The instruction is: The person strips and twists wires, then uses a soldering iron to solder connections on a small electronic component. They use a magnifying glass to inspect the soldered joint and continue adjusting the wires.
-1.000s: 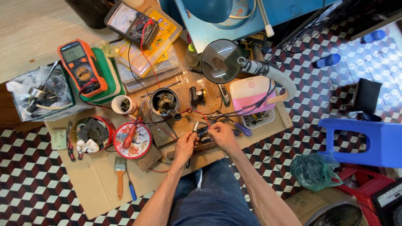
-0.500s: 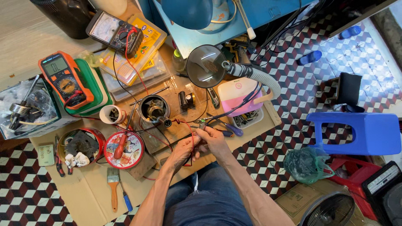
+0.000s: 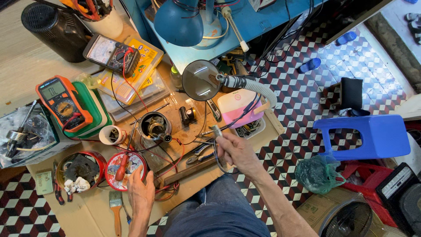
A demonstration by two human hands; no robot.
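Left hand: your left hand (image 3: 141, 193) now lies nearest you, fingers loosely open and holding nothing, its tips just beside the red round tin lid (image 3: 125, 166); half a second ago it was up against your right hand at the work.
Right hand: your right hand (image 3: 234, 151) is closed on a small metal-tipped part (image 3: 216, 131), lifted clear of the cardboard sheet (image 3: 92, 215), with a black wire loop (image 3: 219, 163) hanging below the fist.
What changed: the two hands have parted; the held piece is now carried by the right hand alone, which suggests the joint two-handed grip is over.
Near tools: a paintbrush (image 3: 115, 210) lies at the left hand's outer side; pliers (image 3: 198, 154) rest between the hands.
Red wires: red wires (image 3: 169, 158) run from beside the left hand up to the motor housing (image 3: 154, 126).
Middle ground: a white roll of tape (image 3: 110, 134) sits left of the housing; a red tin of scraps (image 3: 80, 170) stands beside the lid.
Meters: an orange digital multimeter (image 3: 64, 103) rests on a green case; an analogue meter (image 3: 112, 53) lies farther back on plastic boxes.
Magnifier: a round lens on a flexible arm (image 3: 201, 80) hangs above the pink box (image 3: 239, 107).
Far: a blue lamp (image 3: 179, 21) stands on the blue table (image 3: 272, 22); a blue stool (image 3: 364, 137) stands on the chequered floor.
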